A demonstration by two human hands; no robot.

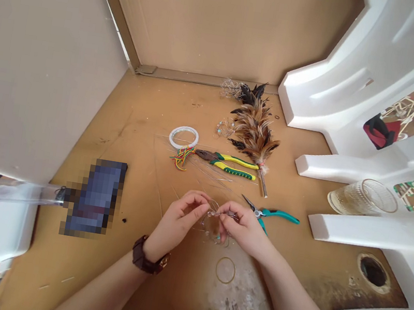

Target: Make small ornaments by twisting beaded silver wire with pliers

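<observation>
Between my hands is a thin wire loop with small beads point(213, 235), held just above the tabletop. My left hand point(181, 216), with a dark watch on the wrist, pinches thin wire at the loop's upper left between thumb and fingers. Closed around the loop's upper right side is my right hand point(243, 226); its fingers hide part of the wire. Teal-handled long-nose pliers point(260, 213) lie right beside my right hand, jaws pointing up and left. A thin gold-coloured ring point(225, 270) rests on the table below the loop.
Yellow-green pliers point(225, 163), multicoloured cords point(182, 157), a white tape roll point(183, 137) and loose wires lie ahead. Behind them are a feather duster point(256, 126) and a wire tangle point(231, 88). A glass point(361, 198) leans between white frame bars point(360, 229). A white charger box point(3, 222) sits left.
</observation>
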